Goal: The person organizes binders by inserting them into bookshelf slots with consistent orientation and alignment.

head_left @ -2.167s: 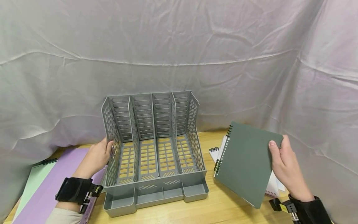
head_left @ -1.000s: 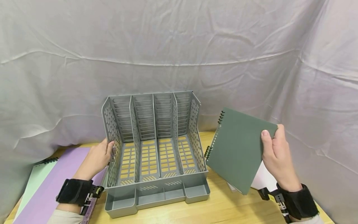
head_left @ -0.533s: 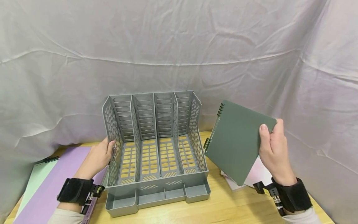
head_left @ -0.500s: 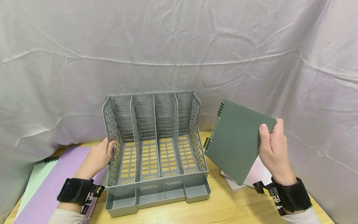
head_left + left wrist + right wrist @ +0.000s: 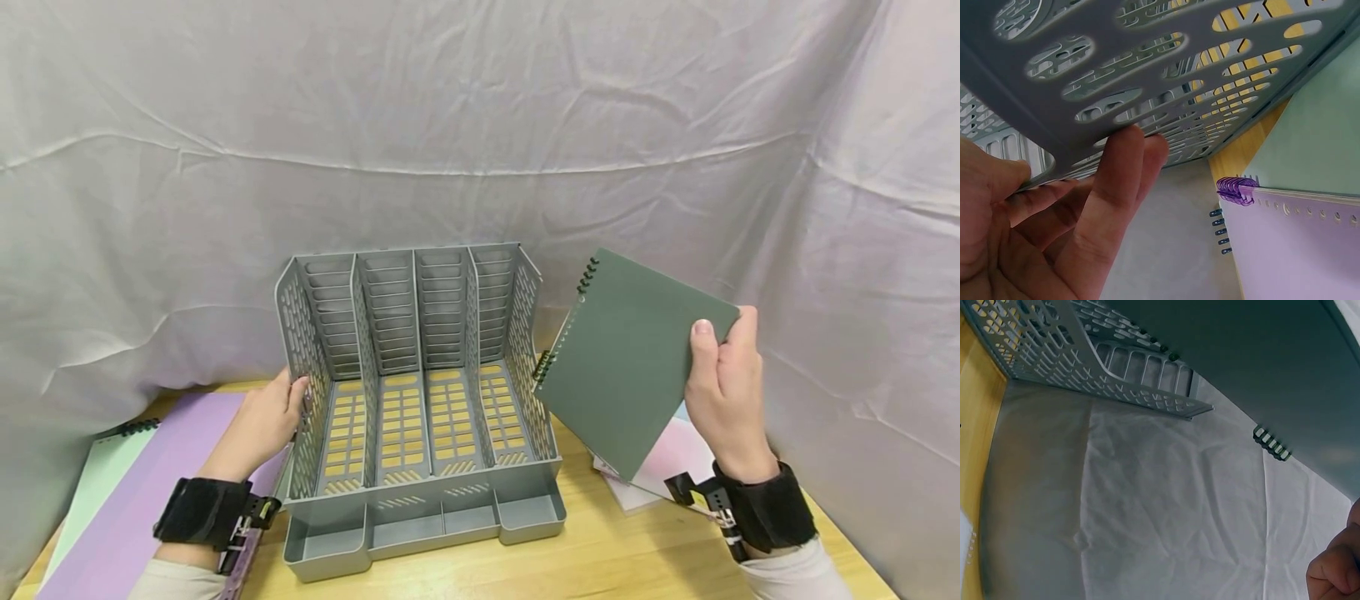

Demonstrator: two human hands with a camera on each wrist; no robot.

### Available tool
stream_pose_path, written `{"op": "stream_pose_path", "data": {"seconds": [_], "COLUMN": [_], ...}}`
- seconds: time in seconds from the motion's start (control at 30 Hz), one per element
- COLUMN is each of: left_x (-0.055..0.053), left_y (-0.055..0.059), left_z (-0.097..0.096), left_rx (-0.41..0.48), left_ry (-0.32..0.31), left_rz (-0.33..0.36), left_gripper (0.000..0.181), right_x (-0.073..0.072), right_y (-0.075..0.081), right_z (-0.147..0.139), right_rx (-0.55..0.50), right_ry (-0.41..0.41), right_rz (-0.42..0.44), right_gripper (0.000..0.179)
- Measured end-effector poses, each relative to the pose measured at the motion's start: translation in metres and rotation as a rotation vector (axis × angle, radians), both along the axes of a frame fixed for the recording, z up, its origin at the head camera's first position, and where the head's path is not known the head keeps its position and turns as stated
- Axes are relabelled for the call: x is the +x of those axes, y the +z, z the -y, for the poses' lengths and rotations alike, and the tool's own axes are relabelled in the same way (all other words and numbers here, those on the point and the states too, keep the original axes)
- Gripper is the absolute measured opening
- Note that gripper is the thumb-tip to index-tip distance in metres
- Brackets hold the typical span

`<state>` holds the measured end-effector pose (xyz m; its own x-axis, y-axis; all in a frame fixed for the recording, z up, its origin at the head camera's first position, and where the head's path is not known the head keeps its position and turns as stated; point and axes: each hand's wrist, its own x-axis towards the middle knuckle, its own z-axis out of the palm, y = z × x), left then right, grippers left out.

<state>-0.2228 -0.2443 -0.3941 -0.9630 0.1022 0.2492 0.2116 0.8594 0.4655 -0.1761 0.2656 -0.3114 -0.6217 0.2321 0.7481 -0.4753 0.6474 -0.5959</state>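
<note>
A grey desk file organizer (image 5: 427, 492) with upright dividers and small front trays stands mid-table. My left hand (image 5: 262, 421) holds the front edge of its left side wall; in the left wrist view, thumb and fingers (image 5: 1113, 187) grip the perforated panel (image 5: 1110, 81). To the right, my right hand (image 5: 727, 392) grips a dark green spiral notebook (image 5: 630, 358) by its right edge, thumb on the cover. The notebook is tilted and raised above the table, its black rings facing the organizer's right wall. Its underside is hidden in the head view.
Purple (image 5: 142, 500) and pale green (image 5: 105, 475) spiral notebooks lie left of the organizer. Under the raised notebook lie a pink-and-white booklet (image 5: 678, 458) and another white item (image 5: 630, 493). A grey curtain (image 5: 480, 125) hangs behind the wooden table (image 5: 487, 575).
My right hand has lifted the green notebook and carried it left, closer to the organizer, exposing more of the pink-and-white booklet. My left hand stays on the organizer, which has barely shifted.
</note>
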Motion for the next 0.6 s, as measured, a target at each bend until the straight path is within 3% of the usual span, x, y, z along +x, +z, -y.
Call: {"op": "stream_pose_path", "data": {"seconds": [0.27, 0.6], "left_x": [-0.001, -0.001], "left_y": [-0.001, -0.001], "left_z": [0.000, 0.000], "left_rx": [0.006, 0.010], "left_ry": [0.012, 0.011], "left_rz": [0.018, 0.022], "left_gripper": [0.028, 0.029], "right_x": [-0.010, -0.023], "right_y": [-0.002, -0.006], "right_z": [0.012, 0.030], "right_rx": [0.012, 0.008], "right_ry": [0.010, 0.029], "right_rz": [-0.030, -0.034], "right_gripper": [0.029, 0.030]}}
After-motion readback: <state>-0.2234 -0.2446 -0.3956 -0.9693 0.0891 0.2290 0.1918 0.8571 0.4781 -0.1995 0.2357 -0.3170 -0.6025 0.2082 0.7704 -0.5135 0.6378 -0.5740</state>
